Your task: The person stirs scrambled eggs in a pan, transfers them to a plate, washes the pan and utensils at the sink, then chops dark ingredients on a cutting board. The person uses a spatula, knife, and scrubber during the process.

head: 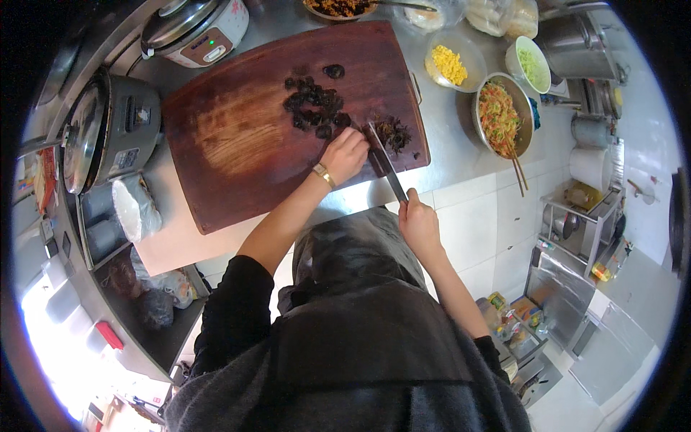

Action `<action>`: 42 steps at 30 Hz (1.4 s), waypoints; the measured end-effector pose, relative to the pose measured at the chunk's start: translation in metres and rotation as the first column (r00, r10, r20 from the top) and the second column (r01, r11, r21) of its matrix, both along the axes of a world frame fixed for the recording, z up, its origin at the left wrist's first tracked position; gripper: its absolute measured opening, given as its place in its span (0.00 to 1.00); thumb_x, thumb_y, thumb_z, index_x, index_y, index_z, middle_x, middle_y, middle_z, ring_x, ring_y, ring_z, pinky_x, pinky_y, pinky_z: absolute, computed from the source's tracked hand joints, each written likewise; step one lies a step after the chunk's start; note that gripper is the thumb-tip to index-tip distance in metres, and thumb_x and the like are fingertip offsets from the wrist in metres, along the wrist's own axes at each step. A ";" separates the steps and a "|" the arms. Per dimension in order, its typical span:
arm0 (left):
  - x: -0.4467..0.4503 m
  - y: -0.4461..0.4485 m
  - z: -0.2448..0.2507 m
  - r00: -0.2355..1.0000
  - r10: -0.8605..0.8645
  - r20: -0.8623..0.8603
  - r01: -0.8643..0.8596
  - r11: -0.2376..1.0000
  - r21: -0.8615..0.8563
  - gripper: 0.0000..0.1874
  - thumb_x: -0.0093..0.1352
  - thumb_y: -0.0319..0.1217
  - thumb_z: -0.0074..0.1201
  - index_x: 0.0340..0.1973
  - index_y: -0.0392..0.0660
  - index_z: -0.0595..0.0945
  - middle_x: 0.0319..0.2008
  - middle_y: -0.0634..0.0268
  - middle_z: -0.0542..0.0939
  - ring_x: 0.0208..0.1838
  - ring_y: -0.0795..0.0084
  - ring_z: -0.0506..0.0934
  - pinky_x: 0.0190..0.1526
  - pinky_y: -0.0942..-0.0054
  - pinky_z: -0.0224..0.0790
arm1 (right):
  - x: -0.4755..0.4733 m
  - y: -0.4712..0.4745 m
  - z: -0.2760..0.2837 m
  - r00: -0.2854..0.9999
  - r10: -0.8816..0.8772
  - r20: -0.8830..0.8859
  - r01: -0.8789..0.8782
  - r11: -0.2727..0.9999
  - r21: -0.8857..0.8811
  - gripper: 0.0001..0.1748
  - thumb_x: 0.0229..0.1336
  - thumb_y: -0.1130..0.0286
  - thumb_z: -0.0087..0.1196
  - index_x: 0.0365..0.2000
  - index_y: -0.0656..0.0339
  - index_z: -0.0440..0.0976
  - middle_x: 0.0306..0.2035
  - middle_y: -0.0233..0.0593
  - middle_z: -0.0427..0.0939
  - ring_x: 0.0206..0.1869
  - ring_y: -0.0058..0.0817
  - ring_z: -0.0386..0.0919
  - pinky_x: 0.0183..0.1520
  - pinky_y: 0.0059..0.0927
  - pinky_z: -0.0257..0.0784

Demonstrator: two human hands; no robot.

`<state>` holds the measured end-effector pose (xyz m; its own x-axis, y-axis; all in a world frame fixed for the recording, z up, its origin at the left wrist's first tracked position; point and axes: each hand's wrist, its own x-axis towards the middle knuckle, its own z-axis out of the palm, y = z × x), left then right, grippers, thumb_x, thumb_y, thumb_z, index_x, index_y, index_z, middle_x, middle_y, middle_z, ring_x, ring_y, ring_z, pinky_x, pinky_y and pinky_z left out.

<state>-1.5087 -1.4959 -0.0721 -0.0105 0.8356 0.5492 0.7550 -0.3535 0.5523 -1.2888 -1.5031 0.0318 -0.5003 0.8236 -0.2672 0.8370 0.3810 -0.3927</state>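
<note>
A wide brown wooden cutting board (pixel 245 102) lies before me. My right hand (pixel 421 224) is closed around the handle of a kitchen knife (pixel 387 167), its blade angled up and left over the board's right part. Beside the blade my left hand (pixel 348 154), with a gold watch (pixel 323 174) on the wrist, presses curled fingertips on a dark mushroom piece at the board, mostly hidden under the fingers. A cluster of dark, wet mushrooms (pixel 313 105) lies just beyond that hand. Finely cut dark shreds (pixel 395 134) form a small heap right of the blade.
Along the right stand a bowl of chopped yellow food (pixel 448 66), a green-filled bowl (pixel 529 62) and a metal bowl of shredded vegetables (pixel 499 116) with chopsticks (pixel 517 173) jutting out. Two cookers, one white (pixel 202 40) and one grey (pixel 121 124), flank the board's left.
</note>
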 end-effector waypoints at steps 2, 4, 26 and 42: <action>0.000 0.000 0.000 1.000 0.011 0.007 -0.011 1.000 0.026 0.05 0.57 0.21 0.59 0.29 0.39 0.80 0.35 0.59 0.77 0.42 0.59 0.75 0.45 0.67 0.73 | 0.001 0.000 -0.001 1.000 0.001 -0.018 -0.001 0.999 -0.038 0.09 0.60 0.73 0.50 0.38 0.67 0.66 0.18 0.57 0.76 0.23 0.55 0.77 0.27 0.52 0.73; 0.001 0.000 0.001 1.000 0.020 0.007 -0.020 1.000 -0.003 0.05 0.57 0.21 0.59 0.29 0.39 0.80 0.34 0.59 0.77 0.41 0.59 0.75 0.44 0.67 0.73 | 0.003 -0.001 0.000 0.998 -0.010 -0.056 0.008 1.000 -0.023 0.09 0.59 0.73 0.50 0.38 0.68 0.66 0.18 0.58 0.76 0.24 0.56 0.78 0.27 0.53 0.73; -0.015 -0.003 0.017 0.978 0.190 -0.082 -0.193 0.981 -0.026 0.11 0.56 0.20 0.59 0.34 0.42 0.79 0.38 0.61 0.77 0.45 0.57 0.75 0.48 0.63 0.71 | 0.007 -0.009 -0.014 0.952 -0.188 -0.243 0.163 0.979 -0.119 0.14 0.59 0.72 0.52 0.42 0.71 0.67 0.20 0.59 0.76 0.26 0.56 0.78 0.30 0.51 0.74; 0.017 -0.004 0.045 0.994 0.108 -0.027 -0.111 0.944 -0.310 0.15 0.57 0.32 0.64 0.38 0.43 0.80 0.42 0.60 0.76 0.49 0.57 0.73 0.51 0.62 0.70 | 0.017 0.018 -0.009 0.966 -0.182 -0.183 0.161 0.979 -0.122 0.12 0.57 0.73 0.51 0.39 0.70 0.66 0.23 0.62 0.76 0.30 0.60 0.77 0.34 0.54 0.73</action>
